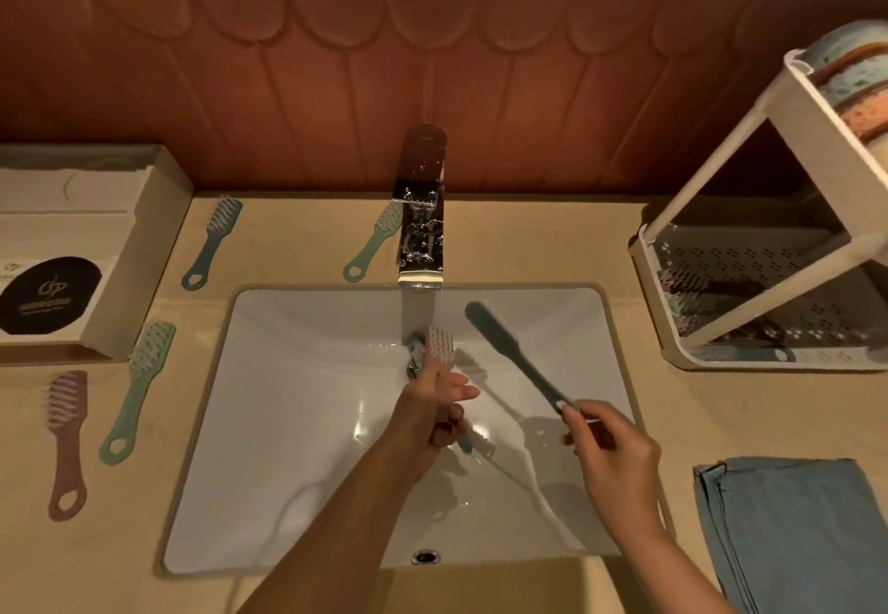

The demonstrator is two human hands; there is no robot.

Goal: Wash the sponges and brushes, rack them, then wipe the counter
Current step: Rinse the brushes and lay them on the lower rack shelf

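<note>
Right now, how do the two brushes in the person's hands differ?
The left brush has its head under the stream from the tap; the right brush is held beside the water. The left brush shows pale pink bristles; the right brush shows only a dark teal back. The left hand grips its brush's handle; the right hand pinches the other's handle end. Both are over the sink, heads pointing away.
</note>
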